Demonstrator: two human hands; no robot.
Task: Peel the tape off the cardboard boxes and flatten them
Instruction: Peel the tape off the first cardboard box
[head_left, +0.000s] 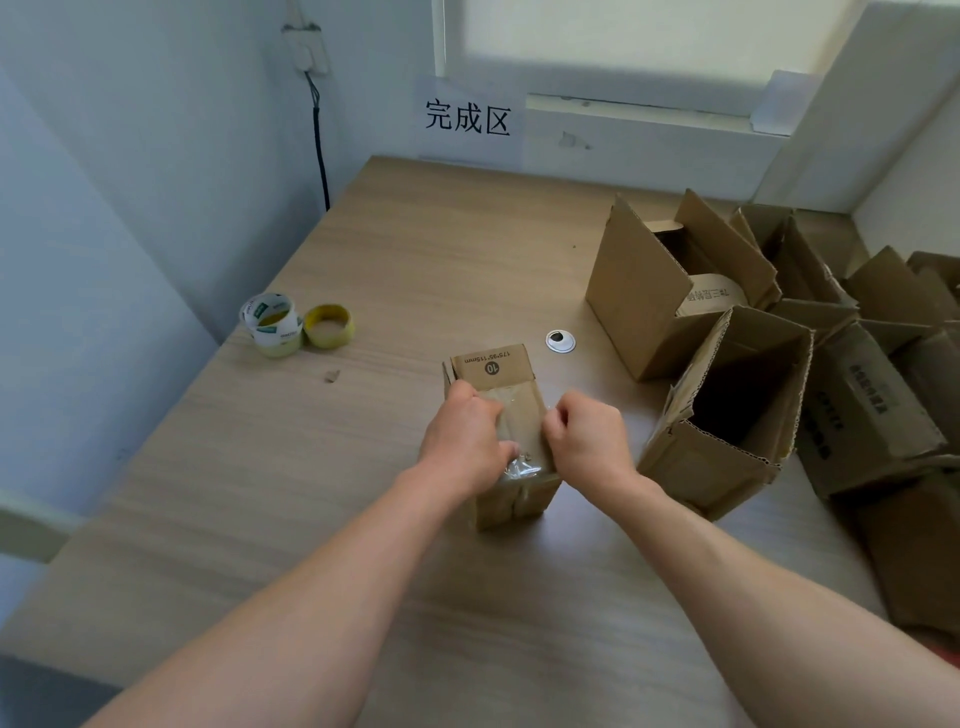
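Pale wood-grain table (395, 260) fills most of the frame, set into a corner of white walls. A paper sign (467, 119) with three black characters is fixed to the wall at top centre, under a window sill. A black cable (320, 156) runs down the wall at upper left.

Small box (492, 364) stands on the table just below centre. Its far flap is up and printed with a size line and a circled 10. Clear tape (521, 466) runs across its top and over the near edge, crinkled and shiny at that edge.

My left hand (460, 441) grips the box's left side. The fingers curl over the top and the thumb lies on the tape near the front edge. My right hand (589, 441) is curled tight at the right edge of the box top, knuckles up, thumb and forefinger pinched together there. I cannot tell whether they have tape between them or only cardboard.

Just to the right, nearly touching my right wrist, an open box (706, 467) lies tilted with its dark mouth upward. Behind it stands a larger open box (639, 291) with flaps raised. More brown boxes (872, 410) are heaped along the right edge.

At left of centre, two white tape rolls (271, 325) sit stacked, touching a yellow roll (328, 326). A cardboard scrap (331, 375) lies below them. A white cable grommet (560, 341) is set into the tabletop beyond the small box.
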